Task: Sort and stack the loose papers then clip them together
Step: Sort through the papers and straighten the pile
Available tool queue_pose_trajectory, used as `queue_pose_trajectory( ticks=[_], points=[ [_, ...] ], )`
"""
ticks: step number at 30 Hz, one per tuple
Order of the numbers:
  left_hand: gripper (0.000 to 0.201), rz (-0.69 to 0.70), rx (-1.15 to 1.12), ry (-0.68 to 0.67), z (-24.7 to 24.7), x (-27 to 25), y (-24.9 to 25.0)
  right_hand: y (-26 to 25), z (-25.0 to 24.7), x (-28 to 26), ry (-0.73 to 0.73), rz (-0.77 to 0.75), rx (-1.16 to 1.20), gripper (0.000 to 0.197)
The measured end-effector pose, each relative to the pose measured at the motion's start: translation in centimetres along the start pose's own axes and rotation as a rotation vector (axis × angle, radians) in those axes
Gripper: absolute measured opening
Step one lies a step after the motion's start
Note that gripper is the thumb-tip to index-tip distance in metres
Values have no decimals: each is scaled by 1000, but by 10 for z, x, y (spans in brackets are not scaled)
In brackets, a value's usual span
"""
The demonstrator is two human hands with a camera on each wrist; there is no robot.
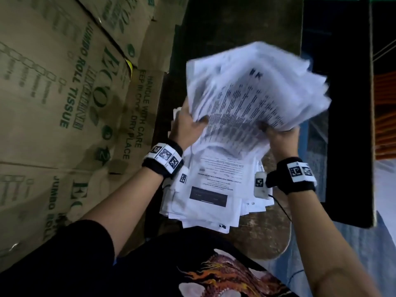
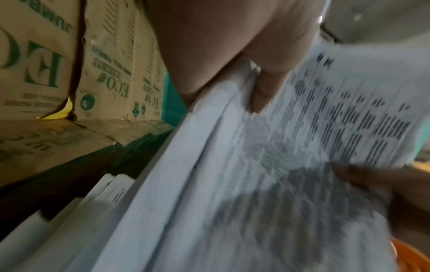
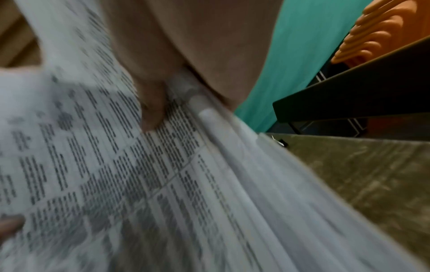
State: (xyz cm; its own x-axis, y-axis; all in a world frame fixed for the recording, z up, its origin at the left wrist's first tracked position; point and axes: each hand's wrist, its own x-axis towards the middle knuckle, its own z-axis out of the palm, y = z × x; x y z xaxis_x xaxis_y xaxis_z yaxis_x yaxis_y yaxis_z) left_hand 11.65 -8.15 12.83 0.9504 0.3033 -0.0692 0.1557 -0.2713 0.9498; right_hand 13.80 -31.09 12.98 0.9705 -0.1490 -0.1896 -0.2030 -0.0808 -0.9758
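A thick bundle of printed papers (image 1: 252, 91) is lifted clear of the table, tilted and blurred, its far end fanning toward 1 o'clock in the head view. The left hand (image 1: 188, 123) grips its near-left edge: the thumb (image 2: 267, 88) lies on the printed top sheet while the other fingers are hidden under the sheets. The right hand (image 1: 280, 136) grips the near-right edge the same way, its thumb (image 3: 151, 110) pressed on the top page and the sheet edges running past it toward 4 o'clock; the rest of its fingers are out of sight beneath.

Directly under the bundle, toward 6 o'clock, a loose pile of papers (image 1: 212, 194) lies spread on the worn wooden table (image 1: 267, 236), its sheets skewed over one another, a form with a dark header band uppermost. Both wrists carry black bands with square printed markers.

At 9 o'clock a wall of cardboard boxes (image 1: 64, 99) printed with green lettering stands right against the table. At 3 o'clock a black board (image 1: 347, 125) stands beside the table, with a stack of orange chairs (image 3: 377, 33) beyond it.
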Motion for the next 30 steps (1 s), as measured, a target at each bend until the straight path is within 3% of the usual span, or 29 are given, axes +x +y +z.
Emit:
queue_pose_trajectory(
  ticks=[2,3,5,7,9,12,14,17,22,26,30],
  points=[
    [55,-15,-150,-89,-7,8,3,-5,-11,0,-3,-21,-20,31],
    [52,-43,-211,-147,-12,10,0,-3,-19,0,-34,-27,-27,29],
    [31,-163,-306,-243,-22,8,-18,8,-37,-6,-96,34,-3,29],
    [15,-326,-250,-152,-26,4,-53,26,-52,-16,-107,135,-11,31],
    [38,-475,114,-43,-28,-1,-94,45,-61,-25,-123,217,-32,28],
    [99,-697,605,-94,-17,-22,-125,77,-63,-33,-170,344,-105,18],
    [109,-755,681,-112,-3,-34,-121,92,-58,-34,-162,424,-188,22],
    [104,-865,510,-76,12,-34,-114,99,-44,-31,-87,478,-357,38],
    [111,-850,209,-24,8,-32,-124,112,-28,-17,38,530,-669,75],
    [104,-770,188,-52,9,-46,-116,119,-6,-12,-25,559,-529,63],
    [118,-751,102,-47,7,-55,-119,111,2,1,-42,724,-409,107]
  ],
)
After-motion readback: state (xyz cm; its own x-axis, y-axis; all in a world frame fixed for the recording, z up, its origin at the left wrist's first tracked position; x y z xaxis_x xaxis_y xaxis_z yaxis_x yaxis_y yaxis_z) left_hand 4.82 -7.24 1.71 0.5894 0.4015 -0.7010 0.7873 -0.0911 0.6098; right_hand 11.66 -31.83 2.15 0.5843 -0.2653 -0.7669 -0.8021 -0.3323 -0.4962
